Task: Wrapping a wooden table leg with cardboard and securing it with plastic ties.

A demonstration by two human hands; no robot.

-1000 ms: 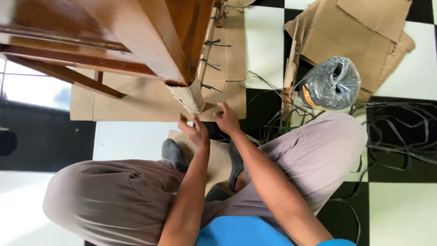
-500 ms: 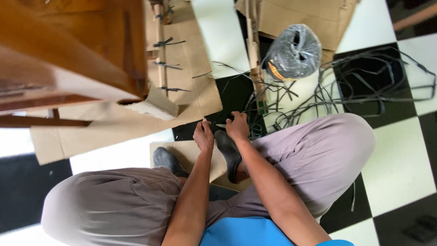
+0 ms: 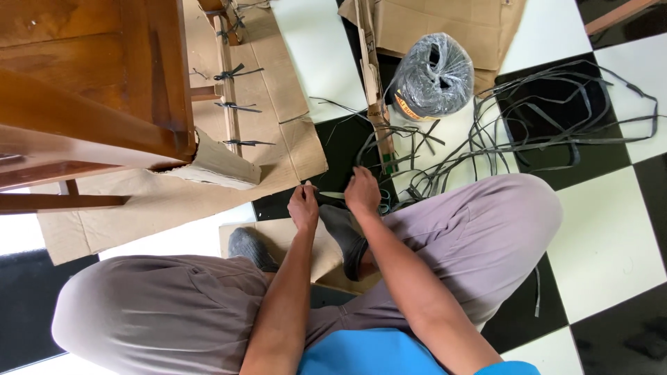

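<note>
My left hand [image 3: 303, 206] and my right hand [image 3: 363, 191] meet low over the floor, just in front of my socked feet. The right hand grips scissors [image 3: 333, 195] with teal handles, the pale blade pointing left. At the blade's tip my left hand pinches what looks like a thin black strap piece [image 3: 306, 183]. Both hands are just off the corner of the cardboard sheet [image 3: 174, 194] that lies under a wooden piece of furniture [image 3: 90, 90].
A cardboard wrap [image 3: 219, 167] covers the furniture leg, and black ties [image 3: 233, 105] bind a cardboard strip. A roll of black strap [image 3: 432, 76] stands ahead, with loose straps [image 3: 556, 118] tangled to the right. Folded cardboard [image 3: 445, 21] lies on the checkered floor [image 3: 611, 229].
My hands dropped away from the wrapped furniture leg to the floor near my feet. The right hand took up the scissors. The view swung right and then steadied.
</note>
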